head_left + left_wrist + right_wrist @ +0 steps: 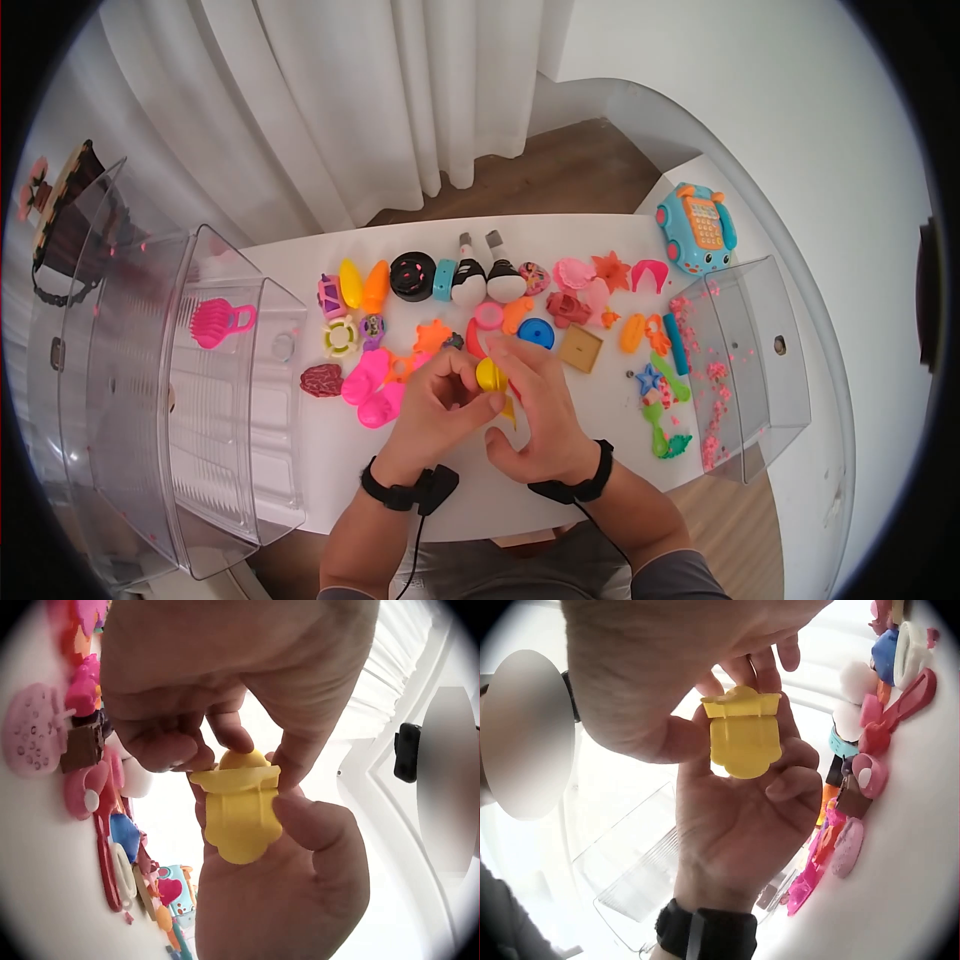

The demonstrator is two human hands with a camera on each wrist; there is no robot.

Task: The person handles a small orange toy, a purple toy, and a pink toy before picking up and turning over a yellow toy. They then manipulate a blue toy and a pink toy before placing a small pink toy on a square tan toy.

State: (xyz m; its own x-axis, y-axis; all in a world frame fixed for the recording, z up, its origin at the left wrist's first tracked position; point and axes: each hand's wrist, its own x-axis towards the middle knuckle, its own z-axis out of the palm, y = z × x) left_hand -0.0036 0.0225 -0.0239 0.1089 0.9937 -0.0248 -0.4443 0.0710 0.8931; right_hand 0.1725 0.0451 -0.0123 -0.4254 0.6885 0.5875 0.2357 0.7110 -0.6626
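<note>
Both hands hold one small yellow plastic piece (488,375) close over the middle of the table. It has a scalloped rounded end and a flared ledge across it, seen plainly as the yellow piece (242,821) in the left wrist view. My left hand (438,405) pinches it with thumb and fingertips. From the other side, my right hand (545,415) grips it, thumb at its edge and fingers behind. In the right wrist view, the yellow piece (745,742) spans between the fingers of both hands. Nearby lie a red spoon-like toy (913,701) and a brown block (853,801).
Colourful toys surround the hands, including a blue disc (535,333), a tan square tray (580,350) and pink moulds (370,385). A clear bin (745,360) and toy phone (697,230) stand at the right. Clear drawers (215,420) with a pink scoop (220,323) stand left.
</note>
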